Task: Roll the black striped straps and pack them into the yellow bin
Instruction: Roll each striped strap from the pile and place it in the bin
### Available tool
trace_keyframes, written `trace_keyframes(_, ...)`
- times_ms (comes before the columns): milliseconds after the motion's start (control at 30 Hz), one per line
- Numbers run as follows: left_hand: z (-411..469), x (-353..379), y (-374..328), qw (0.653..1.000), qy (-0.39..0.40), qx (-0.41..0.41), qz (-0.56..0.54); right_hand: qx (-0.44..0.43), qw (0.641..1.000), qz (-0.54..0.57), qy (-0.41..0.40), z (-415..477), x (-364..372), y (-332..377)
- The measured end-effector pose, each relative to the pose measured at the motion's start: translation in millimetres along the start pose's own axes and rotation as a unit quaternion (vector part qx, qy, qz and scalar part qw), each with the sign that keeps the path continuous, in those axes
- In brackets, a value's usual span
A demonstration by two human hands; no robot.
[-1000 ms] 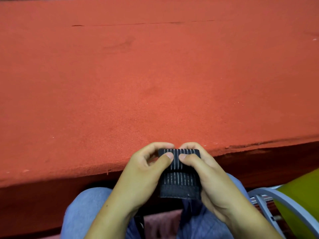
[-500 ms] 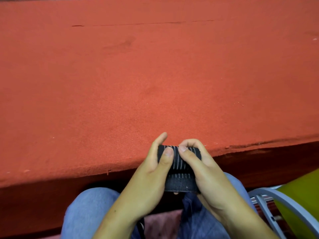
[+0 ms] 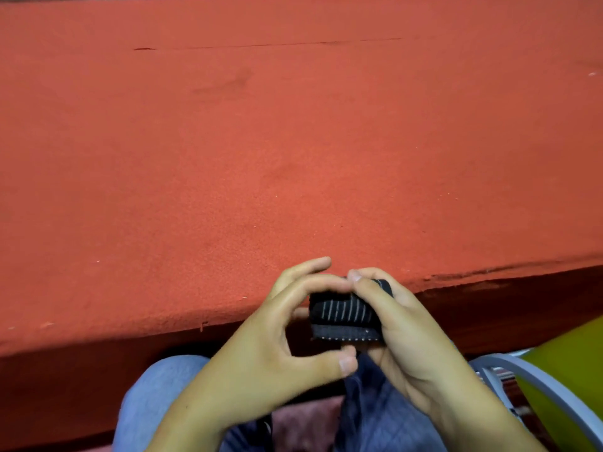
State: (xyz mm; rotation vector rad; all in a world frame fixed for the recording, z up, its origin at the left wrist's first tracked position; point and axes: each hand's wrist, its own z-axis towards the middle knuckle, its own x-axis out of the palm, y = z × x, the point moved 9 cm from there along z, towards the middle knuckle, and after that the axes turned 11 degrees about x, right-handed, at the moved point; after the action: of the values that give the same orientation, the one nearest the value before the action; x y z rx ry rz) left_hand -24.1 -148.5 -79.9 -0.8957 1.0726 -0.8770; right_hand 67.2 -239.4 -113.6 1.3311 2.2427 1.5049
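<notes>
Strap (image 3: 346,313), black with pale stripes, sat rolled up in mid-air, just over the near edge of the red table (image 3: 293,158), above my blue-jeaned lap (image 3: 156,386). My right hand (image 3: 404,331) gripped it, thumb curled over the top, fingers wrapped round its right end. My left hand (image 3: 267,337) curved round the other end, forefinger hooked onto the roll's top, thumb just under the loose flat end. Down at my right, the yellow bin (image 3: 571,363) showed behind a grey chair arm (image 3: 548,386), well apart from the roll
</notes>
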Motion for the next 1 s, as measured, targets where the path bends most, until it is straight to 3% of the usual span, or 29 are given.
trace_keyframes(100,1.2,0.9,-7.2,0.996,0.002,0.016,0.083,0.021,0.999,0.024,0.007,0.4,-0.5,-1.5)
trace_keyframes(267,5.9,-7.3,-8.4,0.99,-0.058,0.051,0.12,0.036,0.999,0.027,0.013,3.0,-0.8,-6.6)
trace_keyframes(467,6.0,-11.1,-3.5,0.99,-0.107,0.034,0.085,0.03,0.999,0.027,0.032,4.2,4.6,-5.0)
trace_keyframes(700,1.3,-11.3,20.8,0.987,-0.132,-0.084,-0.022,0.0,0.999,-0.01,0.046,1.8,9.9,-5.7)
trace_keyframes(900,2.1,-17.1,15.5,0.984,-0.159,-0.073,-0.034,0.038,0.996,-0.013,0.076,-1.2,14.8,-10.6)
trace_keyframes(1000,1.1,-21.7,14.1,0.985,-0.164,-0.055,0.02,0.079,0.993,-0.028,0.082,-1.2,12.5,-15.6)
